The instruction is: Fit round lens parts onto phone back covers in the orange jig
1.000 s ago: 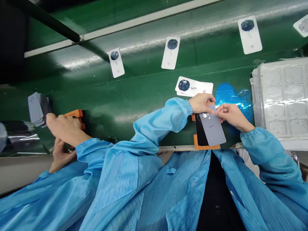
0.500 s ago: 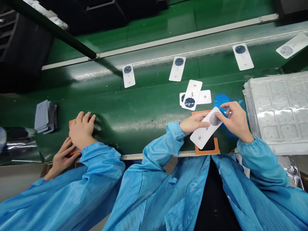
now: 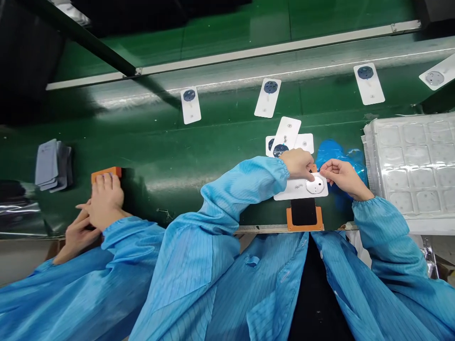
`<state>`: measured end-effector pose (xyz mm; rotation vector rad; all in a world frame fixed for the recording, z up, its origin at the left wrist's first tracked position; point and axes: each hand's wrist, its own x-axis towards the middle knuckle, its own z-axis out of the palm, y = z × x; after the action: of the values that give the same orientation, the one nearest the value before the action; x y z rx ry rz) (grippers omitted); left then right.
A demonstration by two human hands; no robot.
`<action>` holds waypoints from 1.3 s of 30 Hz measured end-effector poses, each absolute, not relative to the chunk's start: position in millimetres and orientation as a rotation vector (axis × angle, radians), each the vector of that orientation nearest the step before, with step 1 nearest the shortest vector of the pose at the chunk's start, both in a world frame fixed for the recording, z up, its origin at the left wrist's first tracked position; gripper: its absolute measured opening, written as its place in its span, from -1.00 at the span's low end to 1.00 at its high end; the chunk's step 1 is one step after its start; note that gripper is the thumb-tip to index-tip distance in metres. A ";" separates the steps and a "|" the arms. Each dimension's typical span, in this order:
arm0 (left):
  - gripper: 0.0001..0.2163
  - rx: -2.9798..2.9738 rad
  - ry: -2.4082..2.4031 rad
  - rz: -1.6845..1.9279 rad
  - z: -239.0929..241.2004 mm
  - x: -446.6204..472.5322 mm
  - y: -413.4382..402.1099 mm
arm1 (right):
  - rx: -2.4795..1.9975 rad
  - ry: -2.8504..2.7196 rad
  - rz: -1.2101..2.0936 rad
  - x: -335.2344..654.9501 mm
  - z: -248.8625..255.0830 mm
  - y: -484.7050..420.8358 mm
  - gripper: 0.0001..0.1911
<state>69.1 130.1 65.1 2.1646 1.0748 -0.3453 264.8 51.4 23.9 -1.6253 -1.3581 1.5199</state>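
Observation:
A long white card (image 3: 292,190) with a round, camera-shaped piece (image 3: 314,185) at its right end lies nearly level above an orange frame (image 3: 304,228) with a black pad (image 3: 303,212). My left hand (image 3: 297,163) is closed at the card's upper edge, its thumb beside the round piece. With pinched fingertips, my right hand (image 3: 341,176) grips the card's upper right corner; anything thinner between them is too small to make out. Behind my left hand, more white cards (image 3: 289,128) overlap on the green surface. Crumpled blue film (image 3: 334,152) lies behind my right hand.
Clear trays (image 3: 408,177) are stacked at the right. Several single cards (image 3: 268,98) lie along the back. At the left, a co-worker's hands (image 3: 104,199) press on an orange block (image 3: 106,173), near a pile of grey-white pieces (image 3: 53,166). A dark post (image 3: 88,45) slants across the upper left.
The card has turned from a steep slant to nearly level. My left hand has moved from its left side to its upper edge, and my right hand slightly down to its corner.

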 end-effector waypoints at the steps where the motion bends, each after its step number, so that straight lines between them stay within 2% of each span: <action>1: -0.65 2.141 1.064 -0.345 62.9 70.6 133.5 | -1.627 -1.351 1.525 265.2 24.5 51.4 -0.61; 7: -0.60 2.032 1.093 -0.391 56.7 78.9 147.1 | -1.745 -1.536 1.473 263.4 29.1 53.5 -0.66; 14: -0.62 1.968 1.142 -0.414 58.3 86.2 148.9 | -1.814 -1.592 1.458 260.7 27.8 63.0 -0.78; 27: -0.68 2.005 1.177 -0.429 61.8 88.8 147.3 | -1.895 -1.619 1.449 256.0 31.5 70.3 -0.82; 32: -0.68 2.069 1.195 -0.309 58.1 79.1 135.9 | -1.856 -1.552 1.487 261.5 32.7 55.2 -0.69; 37: -0.70 2.150 1.103 -0.190 59.9 65.6 124.3 | -1.632 -1.362 1.803 262.9 35.8 33.1 -0.51; 39: -0.66 2.179 0.994 -0.194 63.0 63.4 128.6 | -1.560 -1.300 1.800 262.4 35.1 36.2 -0.49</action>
<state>63.4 128.6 63.0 2.1793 0.9942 -0.1939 262.4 36.2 35.1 -1.5595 -1.3001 1.7999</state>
